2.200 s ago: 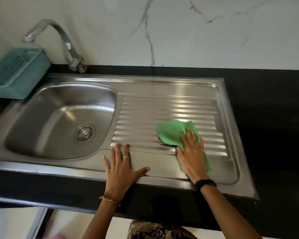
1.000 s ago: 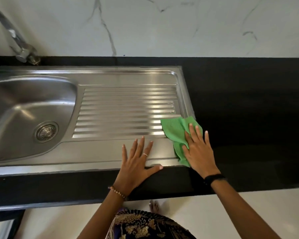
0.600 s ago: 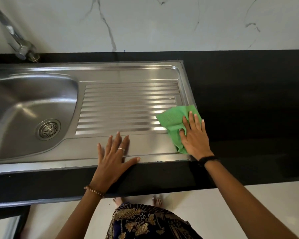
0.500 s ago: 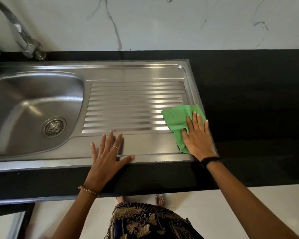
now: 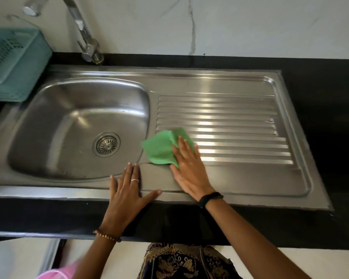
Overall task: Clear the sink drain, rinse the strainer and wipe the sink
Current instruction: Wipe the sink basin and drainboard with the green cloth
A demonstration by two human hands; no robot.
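Sink (image 5: 220, 81) fills the middle of the frame, set in a black counter (image 5: 320, 81), and the wiping step looks well under way. Nearest the camera, at lower centre, the left hand (image 5: 129, 196) lies flat on the sink's front rim, fingers straight and spread, thumb out to the right; it holds nothing and seems to serve as a brace. Just right of it and a little farther in, the right hand (image 5: 186, 170) presses flat on a green cloth (image 5: 159, 148), fingers straight, not gripping it. The cloth sits at the left end of the ribbed drainboard (image 5: 230, 125), and its left corner overlaps the basin's lip. Left of the cloth, low in the basin, the strainer (image 5: 106, 144) sits seated in the drain, and looks clean. Beyond, at upper left, stand the tap (image 5: 83, 31) and a teal basket (image 5: 14, 63).

Because the cloth is only pressed and not held, a stroke to the left could let it bunch or slide over the lip into the basin. The ribs may also snag it and leave the grooves unwiped. A wet rim could let the bracing hand slip.
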